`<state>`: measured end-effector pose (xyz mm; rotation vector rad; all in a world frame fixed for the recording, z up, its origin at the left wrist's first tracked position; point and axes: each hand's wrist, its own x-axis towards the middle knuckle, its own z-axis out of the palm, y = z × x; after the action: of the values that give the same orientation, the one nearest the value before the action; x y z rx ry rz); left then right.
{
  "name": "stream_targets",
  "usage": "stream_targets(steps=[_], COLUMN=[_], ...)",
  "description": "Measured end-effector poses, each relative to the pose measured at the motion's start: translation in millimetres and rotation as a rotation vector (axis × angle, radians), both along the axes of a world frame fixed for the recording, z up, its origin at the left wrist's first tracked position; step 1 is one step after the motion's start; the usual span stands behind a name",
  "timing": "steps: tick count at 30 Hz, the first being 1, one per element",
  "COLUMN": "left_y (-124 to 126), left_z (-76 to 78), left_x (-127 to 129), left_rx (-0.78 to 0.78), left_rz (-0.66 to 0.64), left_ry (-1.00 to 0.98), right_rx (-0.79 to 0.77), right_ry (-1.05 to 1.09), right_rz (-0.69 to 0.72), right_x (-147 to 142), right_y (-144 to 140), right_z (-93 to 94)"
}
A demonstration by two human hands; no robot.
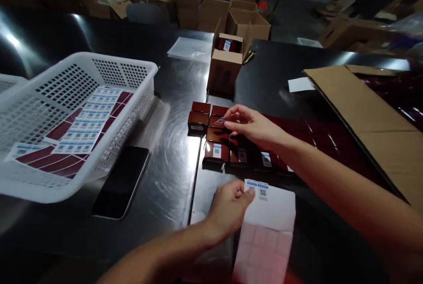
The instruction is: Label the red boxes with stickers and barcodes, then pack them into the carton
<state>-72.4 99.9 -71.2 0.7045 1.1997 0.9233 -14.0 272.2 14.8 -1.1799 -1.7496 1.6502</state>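
Note:
My left hand (231,204) pinches the upper left edge of a white label sheet (274,207), with thumb on top. Two blue-topped QR labels (263,191) show near the sheet's upper edge. Its lower part is pinkish, with faint label outlines. My right hand (246,122) holds a small QR sticker (220,120) between thumb and fingertips, right over a dark red glossy box in the back row; whether it touches the box I cannot tell. In the front row, a dark red box (216,136) bears a label (217,150) on its near side, as do several boxes beside it.
On the left stands a white plastic basket (150,70) holding label sheets (89,121), beside a black phone (122,182). An open carton (226,66) with a labelled box inside stands behind the rows. A large cardboard carton (373,112) lies right, near a white paper piece (300,84).

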Motion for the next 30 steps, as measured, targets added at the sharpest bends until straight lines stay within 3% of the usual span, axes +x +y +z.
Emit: stream_targets(steps=[13, 17, 23, 30], left_y=[-0.2, -0.4, 0.2, 1.1], left_z=[4.6, 2.5, 2.8, 7.5], left_x=[-1.0, -0.4, 0.1, 0.0], left_rx=[0.011, 0.004, -0.007, -0.05], left_rz=[-0.049, -0.048, -0.043, -0.034], left_ry=[-0.034, -0.041, -0.039, -0.076], right_rx=[0.026, -0.015, -0.057, -0.032], right_ry=[0.054, -0.096, -0.167, -0.225], right_rz=[0.011, 0.087, -0.035, -0.017], right_x=[-4.7, -0.2, -5.3, -8.2], right_y=[11.8, 11.5, 7.2, 8.7], right_z=[-8.4, -12.1, -14.7, -19.3])
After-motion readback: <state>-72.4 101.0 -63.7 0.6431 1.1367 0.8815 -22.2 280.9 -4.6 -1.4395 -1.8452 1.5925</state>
